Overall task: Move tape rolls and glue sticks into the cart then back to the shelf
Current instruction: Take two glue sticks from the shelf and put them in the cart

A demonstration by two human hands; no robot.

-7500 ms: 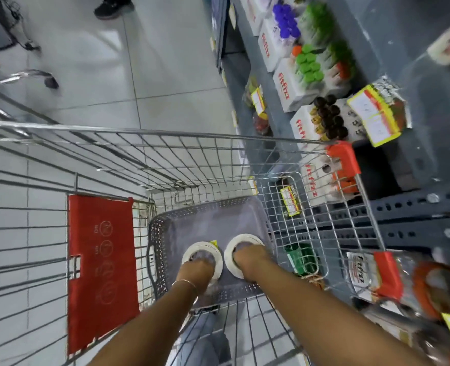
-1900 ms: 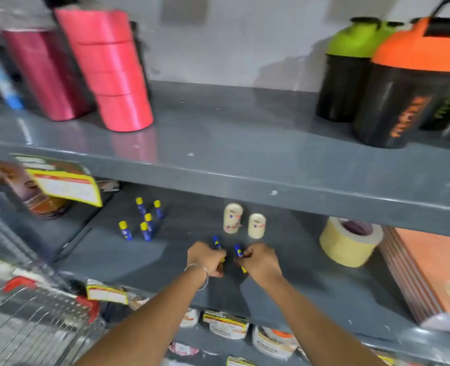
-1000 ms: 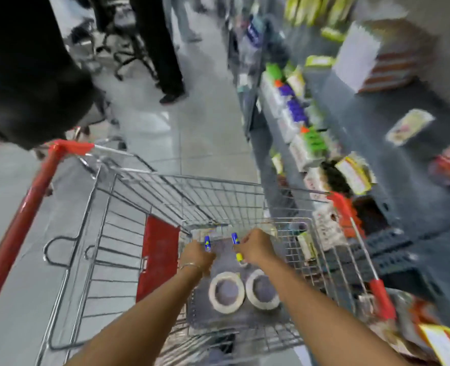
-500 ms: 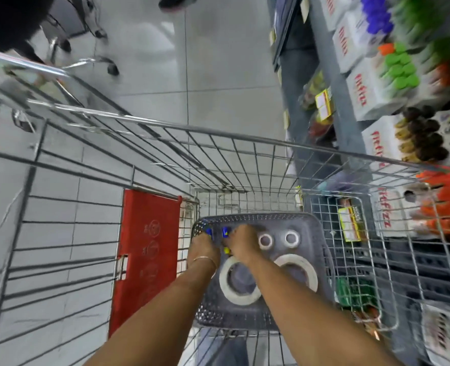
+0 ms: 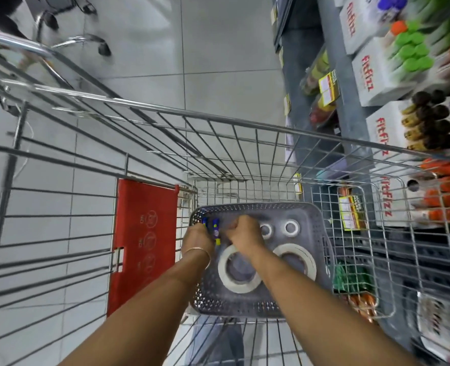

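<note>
Inside the wire cart (image 5: pixel 245 124) lies a grey perforated basket (image 5: pixel 247 206). On its floor rest two large white tape rolls (image 5: pixel 238 288) (image 5: pixel 310 262) and, behind them, two small tape rolls (image 5: pixel 297 228), the left one partly hidden by my right hand. Both hands are down in the basket's far left corner. My left hand (image 5: pixel 196 240) is closed on a blue glue stick (image 5: pixel 205 223). My right hand (image 5: pixel 243 231) is curled beside a second blue glue stick (image 5: pixel 215 229) with a yellow end, apparently gripping it.
A red flap (image 5: pixel 144 233) hangs on the cart's left wall. Store shelves with white fitfizz boxes (image 5: pixel 369 75) and bottles run along the right, close to the cart. Grey tiled floor lies ahead, with someone's shoe (image 5: pixel 104 50) at the upper left.
I took two glue sticks off the shelf, turned to the cart and lowered them. Over the last half second both hands sank slightly further into the basket's far left corner.
</note>
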